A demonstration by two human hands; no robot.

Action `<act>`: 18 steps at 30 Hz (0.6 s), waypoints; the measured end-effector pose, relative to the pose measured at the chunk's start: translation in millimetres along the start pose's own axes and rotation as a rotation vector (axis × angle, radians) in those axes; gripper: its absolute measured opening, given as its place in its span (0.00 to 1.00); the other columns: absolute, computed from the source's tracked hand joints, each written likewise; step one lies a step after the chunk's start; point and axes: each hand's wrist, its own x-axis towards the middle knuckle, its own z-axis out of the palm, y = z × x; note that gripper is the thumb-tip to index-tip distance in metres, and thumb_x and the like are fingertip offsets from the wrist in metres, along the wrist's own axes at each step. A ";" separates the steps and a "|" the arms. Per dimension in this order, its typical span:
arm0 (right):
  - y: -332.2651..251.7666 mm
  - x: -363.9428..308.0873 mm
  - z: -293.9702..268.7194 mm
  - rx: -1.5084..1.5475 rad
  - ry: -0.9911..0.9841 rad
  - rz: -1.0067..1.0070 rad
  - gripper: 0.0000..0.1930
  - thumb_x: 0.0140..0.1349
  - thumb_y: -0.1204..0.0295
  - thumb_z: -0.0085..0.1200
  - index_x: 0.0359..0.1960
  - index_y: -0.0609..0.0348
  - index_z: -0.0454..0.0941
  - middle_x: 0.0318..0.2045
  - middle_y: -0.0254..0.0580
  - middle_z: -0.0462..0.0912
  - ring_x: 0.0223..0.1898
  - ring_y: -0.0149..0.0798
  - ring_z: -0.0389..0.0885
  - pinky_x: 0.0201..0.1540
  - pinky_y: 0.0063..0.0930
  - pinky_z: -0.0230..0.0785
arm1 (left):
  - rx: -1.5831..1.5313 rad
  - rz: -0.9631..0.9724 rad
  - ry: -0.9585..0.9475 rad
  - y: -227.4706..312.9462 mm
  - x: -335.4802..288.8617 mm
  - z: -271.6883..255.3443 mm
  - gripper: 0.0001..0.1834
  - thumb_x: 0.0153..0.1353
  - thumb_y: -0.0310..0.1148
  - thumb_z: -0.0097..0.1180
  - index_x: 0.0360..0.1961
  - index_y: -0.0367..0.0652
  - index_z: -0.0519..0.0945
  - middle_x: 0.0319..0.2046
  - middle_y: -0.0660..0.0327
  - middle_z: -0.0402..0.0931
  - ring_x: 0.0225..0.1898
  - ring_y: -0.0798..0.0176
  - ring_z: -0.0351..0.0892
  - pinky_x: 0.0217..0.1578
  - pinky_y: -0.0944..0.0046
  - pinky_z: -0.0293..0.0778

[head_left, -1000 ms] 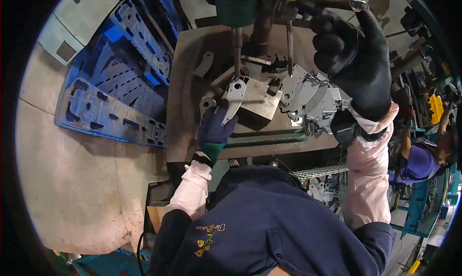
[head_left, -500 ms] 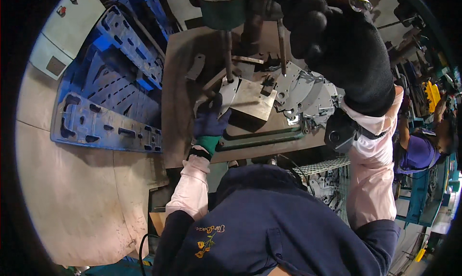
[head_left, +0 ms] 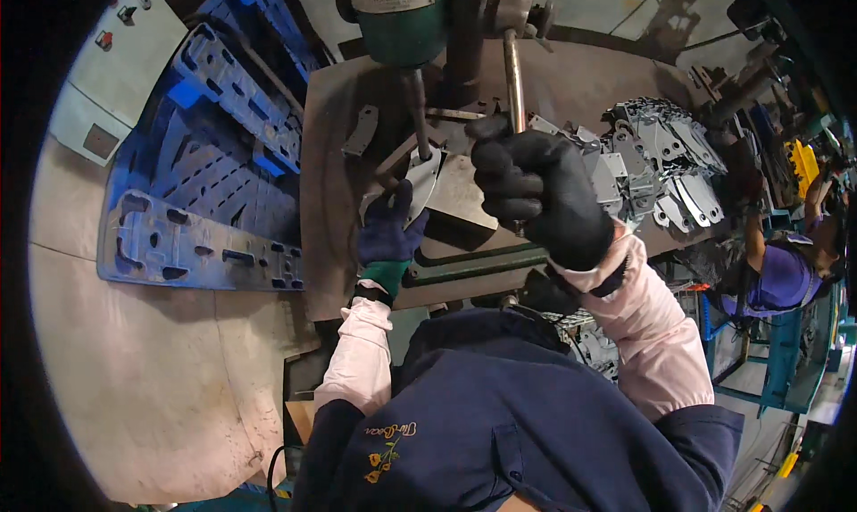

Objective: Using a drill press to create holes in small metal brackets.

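Note:
A green drill press (head_left: 402, 34) stands over the worktable, its spindle (head_left: 415, 101) reaching down onto a flat, light metal plate (head_left: 425, 183). My left hand (head_left: 391, 231), in a dark blue glove with a green cuff, grips the near end of that plate. Beside the plate is a squared metal block (head_left: 462, 191) on the press base. My right hand (head_left: 546, 186), gloved in black, is closed round a steel feed lever (head_left: 514, 79) that slants down from the press hub. The lever's middle is hidden behind my fingers.
Many flat metal parts (head_left: 669, 155) are heaped on the table's right side. One loose plate (head_left: 361, 130) lies at its left. Blue plastic pallets (head_left: 196, 240) lean on the left, beside a pale cabinet (head_left: 112, 83). Another person (head_left: 786, 275) works at far right.
My right hand has come down and left from the upper right, and now holds the feed lever in front of the press. My left hand stays on the plate. The view has shifted slightly.

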 end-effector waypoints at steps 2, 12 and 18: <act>3.6 7.5 -4.7 -0.079 0.083 -0.005 0.18 0.73 0.60 0.37 0.43 0.64 0.74 0.19 0.27 0.62 0.12 0.20 0.52 0.14 0.16 0.45 | -0.008 -0.010 -0.029 -1.1 -0.3 -1.6 0.37 0.55 0.52 0.61 0.66 0.61 0.66 0.55 0.53 0.72 0.55 0.47 0.72 0.49 0.50 0.74; 16.3 37.9 -74.2 -1.201 0.503 -0.526 0.04 0.62 0.74 0.48 0.33 0.60 0.74 0.19 0.35 0.75 0.17 0.26 0.70 0.19 0.24 0.60 | -0.077 -0.021 -0.091 -0.5 2.2 -8.7 0.36 0.57 0.52 0.59 0.66 0.60 0.67 0.50 0.46 0.74 0.52 0.43 0.75 0.48 0.48 0.74; 15.2 44.2 -79.2 -0.984 0.551 -0.593 0.16 0.68 0.62 0.48 0.30 0.62 0.78 0.16 0.31 0.72 0.18 0.23 0.68 0.20 0.22 0.59 | -0.147 0.074 0.029 -8.6 0.2 7.1 0.36 0.56 0.52 0.60 0.67 0.61 0.66 0.48 0.43 0.75 0.49 0.38 0.76 0.45 0.45 0.74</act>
